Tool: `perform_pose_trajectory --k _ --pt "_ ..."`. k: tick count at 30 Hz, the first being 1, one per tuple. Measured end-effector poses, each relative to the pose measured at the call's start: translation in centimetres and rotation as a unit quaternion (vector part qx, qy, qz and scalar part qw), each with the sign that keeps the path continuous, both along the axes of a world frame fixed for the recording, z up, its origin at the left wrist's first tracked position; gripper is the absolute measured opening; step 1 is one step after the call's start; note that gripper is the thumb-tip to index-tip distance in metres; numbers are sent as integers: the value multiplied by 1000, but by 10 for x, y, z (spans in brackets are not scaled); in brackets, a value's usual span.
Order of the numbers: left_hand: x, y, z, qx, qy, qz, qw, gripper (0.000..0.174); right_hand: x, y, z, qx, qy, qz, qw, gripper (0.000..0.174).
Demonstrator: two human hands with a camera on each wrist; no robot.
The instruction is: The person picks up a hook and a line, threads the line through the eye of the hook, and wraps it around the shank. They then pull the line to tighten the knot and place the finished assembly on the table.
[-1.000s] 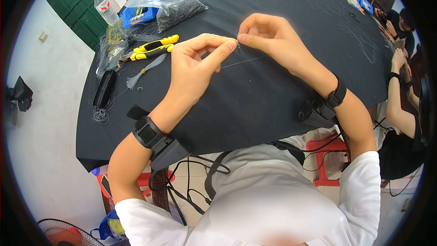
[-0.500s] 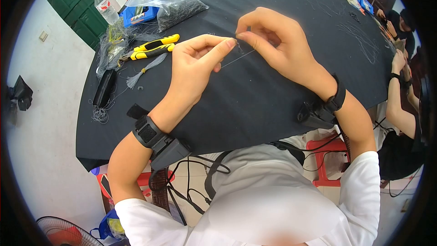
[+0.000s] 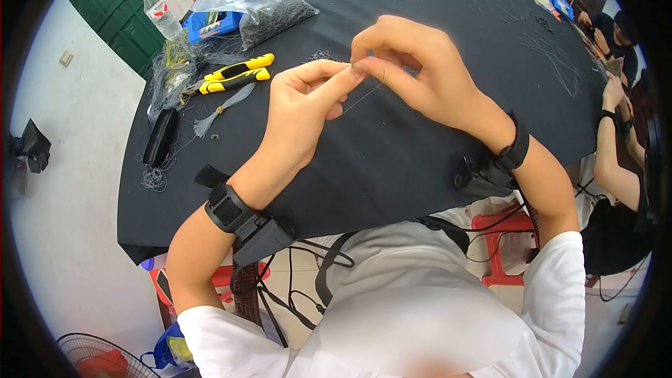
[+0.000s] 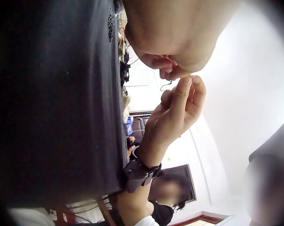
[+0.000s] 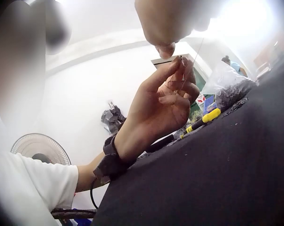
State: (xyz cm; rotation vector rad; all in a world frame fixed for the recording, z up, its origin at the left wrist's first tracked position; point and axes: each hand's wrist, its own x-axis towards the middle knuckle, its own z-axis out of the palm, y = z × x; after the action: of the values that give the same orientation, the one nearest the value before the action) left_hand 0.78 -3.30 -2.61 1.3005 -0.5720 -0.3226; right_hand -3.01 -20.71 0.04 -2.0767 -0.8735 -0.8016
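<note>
Over the table my left hand (image 3: pixel 297 105) pinches a tiny dark hook, like a fishing hook (image 4: pixel 166 86), between thumb and index finger. Its curved end shows beside the fingers in the left wrist view. A thin clear fishing line (image 3: pixel 362 100) slants between the two hands. My right hand (image 3: pixel 437 73) has its thumb and index finger brought together at the left fingertips, pinching the line there. Those fingertips hide the spot where line and hook meet. The other left fingers curl in toward the palm, with line passing by them in the right wrist view (image 5: pixel 183 87).
Yellow-and-black pliers (image 3: pixel 231 75), a tied bundle of line (image 3: pixel 217 113) and a black case (image 3: pixel 161 136) lie to the left. Behind them stand a clear bag of small dark pieces (image 3: pixel 273 21), a blue box (image 3: pixel 212 26) and a bottle (image 3: pixel 161 14). Another person sits at right.
The right hand has shifted slightly left, so its fingertips now overlap the left ones. The dark hook between them has gone out of sight in the head view, and the line slants more steeply.
</note>
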Motion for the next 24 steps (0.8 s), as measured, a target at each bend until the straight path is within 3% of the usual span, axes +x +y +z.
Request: perform_pose_trajectory --k 3,18,24 --pt "-1 -1 1 -4 15 -11 1000 12 7 -1 -8 88 55 23 994 7" --pt "-1 -1 2 -10 -12 -6 1000 14 12 -7 -10 134 151 -16 979 11" --pt "0 -1 2 -21 -39 18 999 13 5 -5 -10 215 316 14 924 12"
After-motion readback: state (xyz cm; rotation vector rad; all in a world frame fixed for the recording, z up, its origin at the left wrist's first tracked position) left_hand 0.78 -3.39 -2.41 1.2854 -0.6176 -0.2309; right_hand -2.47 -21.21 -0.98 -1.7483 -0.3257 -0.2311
